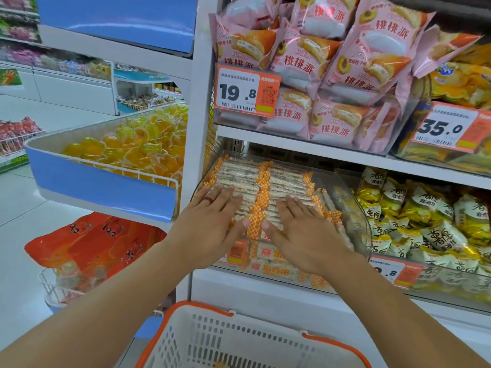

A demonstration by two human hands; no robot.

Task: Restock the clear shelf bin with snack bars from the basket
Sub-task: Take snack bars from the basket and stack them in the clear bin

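Observation:
The clear shelf bin [353,205] sits on the lower shelf, packed with rows of snack bars [255,179] in clear wrappers with orange-checked ends. My left hand [210,229], a red ring on one finger, lies flat with straight fingers on the left rows of bars. Beside it, my right hand [300,232] presses flat on the right rows. Both thumbs point inward near the orange-checked ends in the middle. The white basket [239,341] with orange rim is below, at the bottom of the view; a bit of wrapper shows at its bottom.
Above the bin, a shelf holds pink pastry packs [318,75] and a 19.8 price tag [247,91]. Yellow-green snack bags [425,224] fill the neighbouring bin on the right. To the left are a blue-fronted tray of yellow jelly cups [127,147] and orange bags [93,245].

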